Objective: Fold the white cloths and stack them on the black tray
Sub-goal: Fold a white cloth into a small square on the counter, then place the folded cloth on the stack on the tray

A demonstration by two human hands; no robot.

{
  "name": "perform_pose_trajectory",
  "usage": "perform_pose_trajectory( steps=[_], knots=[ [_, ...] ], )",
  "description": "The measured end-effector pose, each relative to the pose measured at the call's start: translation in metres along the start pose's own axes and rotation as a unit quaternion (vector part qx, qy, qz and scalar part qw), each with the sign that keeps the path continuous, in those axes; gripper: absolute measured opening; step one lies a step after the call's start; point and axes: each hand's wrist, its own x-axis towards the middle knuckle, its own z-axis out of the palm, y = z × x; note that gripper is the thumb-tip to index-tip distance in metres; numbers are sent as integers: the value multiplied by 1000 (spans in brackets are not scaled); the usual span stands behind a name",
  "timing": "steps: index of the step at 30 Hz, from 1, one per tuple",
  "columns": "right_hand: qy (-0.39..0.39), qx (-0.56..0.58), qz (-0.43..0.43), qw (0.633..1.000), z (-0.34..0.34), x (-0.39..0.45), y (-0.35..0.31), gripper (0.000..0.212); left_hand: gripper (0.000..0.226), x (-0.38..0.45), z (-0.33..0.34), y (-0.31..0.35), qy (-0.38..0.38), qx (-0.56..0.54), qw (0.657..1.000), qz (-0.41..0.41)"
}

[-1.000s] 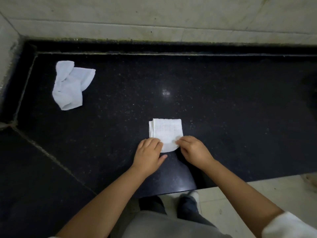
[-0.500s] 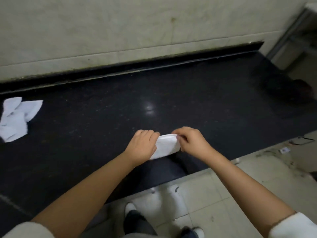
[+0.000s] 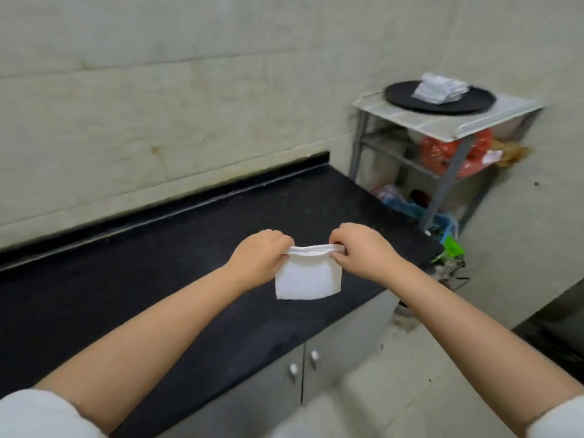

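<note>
A small folded white cloth hangs in the air above the black counter. My left hand pinches its upper left corner and my right hand pinches its upper right corner. A round black tray lies on a small metal-framed table at the upper right. A stack of folded white cloths rests on that tray.
The metal-framed table stands past the counter's right end, with red bags and clutter on its lower shelves. White cabinet doors with knobs sit under the counter. A tiled wall runs behind.
Both hands lifted the folded cloth off the counter. The view swung right, so the tray and table came into sight and the unfolded cloth at the left dropped out of view.
</note>
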Motion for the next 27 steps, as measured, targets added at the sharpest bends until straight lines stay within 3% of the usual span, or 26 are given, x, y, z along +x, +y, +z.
perform_pose_trajectory(
  steps=[3,7,13,19,27],
  knots=[
    [2,-52,4,999,-38,11,54,5,30,73,-6,26,-50,18,998,-28],
    [-38,-84,41,995,-82,33,133,33,16,181,-8,65,-80,54,995,-9],
    [-38,-101,69,992,-148,79,281,33,9,345,10,107,-23,34,999,-6],
    [-29,-139,51,988,-222,125,399,37,19,487,11,144,6,79,997,17],
    [-43,-117,17,992,-292,206,555,34,18,648,33,180,42,89,994,-55]
  ],
)
